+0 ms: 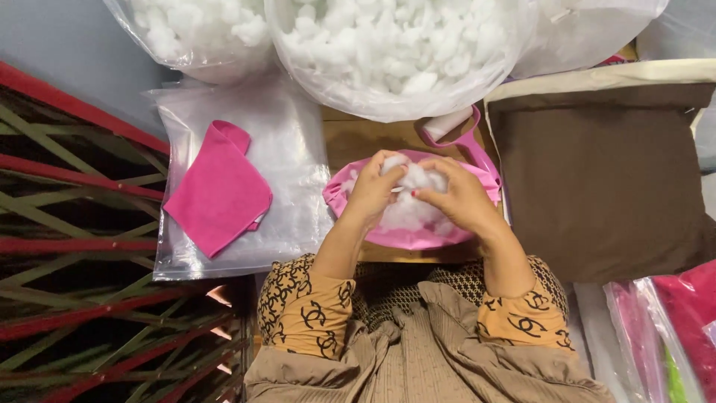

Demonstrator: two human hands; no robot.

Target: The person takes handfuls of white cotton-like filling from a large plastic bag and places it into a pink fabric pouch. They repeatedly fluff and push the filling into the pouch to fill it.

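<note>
stuffing half in, pink cover not yet closed

i see my left hand (371, 190) and right hand (459, 195) curled together, both pinching a clump of fluffy white fibre stuffing (418, 177) over the open pink fabric pouch (418, 237) lying on the board in front of me. the pouch looks partly filled and its mouth gapes. a flat, unfilled pink fabric cover (220, 190) waits on a clear plastic bag (291, 149) to my left; big clear sacks of white stuffing (388, 45) sit beyond.

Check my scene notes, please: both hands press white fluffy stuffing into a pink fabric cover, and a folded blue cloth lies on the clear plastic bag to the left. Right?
Not quite. The head view shows the folded cloth is pink, not blue. The rest holds: both hands, left and right, press white fluffy stuffing into the pink fabric cover.
</note>
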